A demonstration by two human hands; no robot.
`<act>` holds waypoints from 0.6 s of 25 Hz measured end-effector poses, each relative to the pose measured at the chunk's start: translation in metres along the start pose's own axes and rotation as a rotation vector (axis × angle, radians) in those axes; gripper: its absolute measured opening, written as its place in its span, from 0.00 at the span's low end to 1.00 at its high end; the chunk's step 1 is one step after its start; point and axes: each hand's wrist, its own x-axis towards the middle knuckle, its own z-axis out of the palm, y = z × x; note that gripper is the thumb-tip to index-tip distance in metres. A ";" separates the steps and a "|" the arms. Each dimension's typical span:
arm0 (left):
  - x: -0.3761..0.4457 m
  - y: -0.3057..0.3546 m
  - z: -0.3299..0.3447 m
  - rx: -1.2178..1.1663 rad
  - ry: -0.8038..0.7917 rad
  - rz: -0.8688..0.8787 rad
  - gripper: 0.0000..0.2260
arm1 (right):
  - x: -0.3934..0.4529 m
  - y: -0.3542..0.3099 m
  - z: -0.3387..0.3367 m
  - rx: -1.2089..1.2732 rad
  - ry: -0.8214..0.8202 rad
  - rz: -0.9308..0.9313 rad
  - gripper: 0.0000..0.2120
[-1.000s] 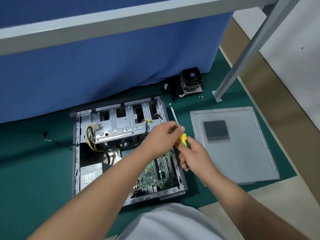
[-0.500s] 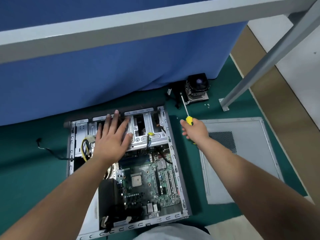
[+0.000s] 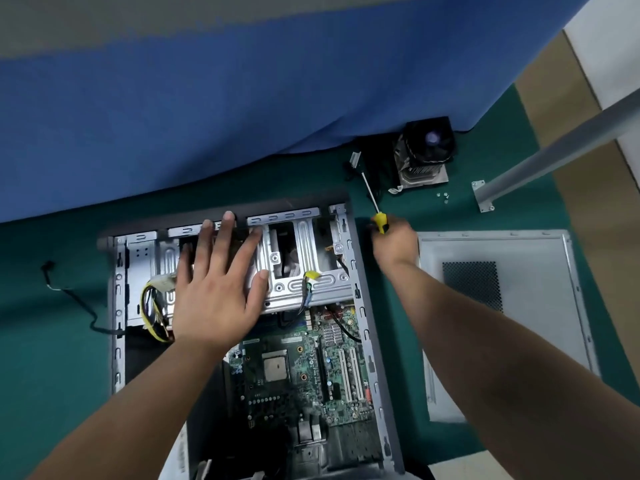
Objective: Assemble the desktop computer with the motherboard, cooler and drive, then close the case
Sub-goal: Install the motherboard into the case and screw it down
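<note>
— Since half a second back, what's shifted?

— Little: my left hand (image 3: 216,289) stays spread flat on the drive cage (image 3: 294,268), fingers straight and wide, and my right hand (image 3: 394,242) has dipped toward the green mat (image 3: 52,358) beside the case, fingers curled round the screwdriver (image 3: 375,209), shaft pointing away at the cooler.

— Where's the case itself?

— Lying open on its side on the mat, right below me. That open case (image 3: 363,323) holds the motherboard (image 3: 298,375), seated in the bottom with its bare processor socket showing; yellow power cables (image 3: 152,306) loop out at the left of the cage.

— And the rest?

— Cooler (image 3: 426,150) sits well apart at the far edge, against the blue cloth (image 3: 242,98), a few loose screws (image 3: 443,196) near it. Side panel (image 3: 519,306) lies flat just right of the case. I can't make out a drive.

— How will the cooler handle?

— I'd judge it dense for its size, metal fins under a plastic fan. I'd grip it by the stiff fan frame or the sides, never the blades or the thin fins, which bend easily, and keep the contact face off the mat. The board is fragile, so lower the cooler squarely onto the socket
</note>
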 end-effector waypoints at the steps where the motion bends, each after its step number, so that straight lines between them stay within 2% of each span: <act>1: 0.000 0.000 0.001 0.002 0.009 0.003 0.27 | 0.000 0.002 0.004 -0.009 0.035 -0.014 0.10; 4: 0.000 0.000 0.002 -0.003 0.024 0.013 0.27 | 0.002 0.001 0.008 -0.003 0.086 -0.003 0.09; 8: 0.001 0.000 0.001 -0.006 0.016 0.008 0.27 | 0.000 -0.001 0.002 -0.011 0.009 0.026 0.07; 12: 0.002 0.002 -0.003 -0.044 -0.011 -0.003 0.27 | -0.039 -0.002 -0.022 0.248 -0.072 0.024 0.04; 15: 0.001 0.004 -0.010 -0.098 -0.062 -0.010 0.27 | -0.083 -0.009 -0.052 0.471 -0.064 0.021 0.05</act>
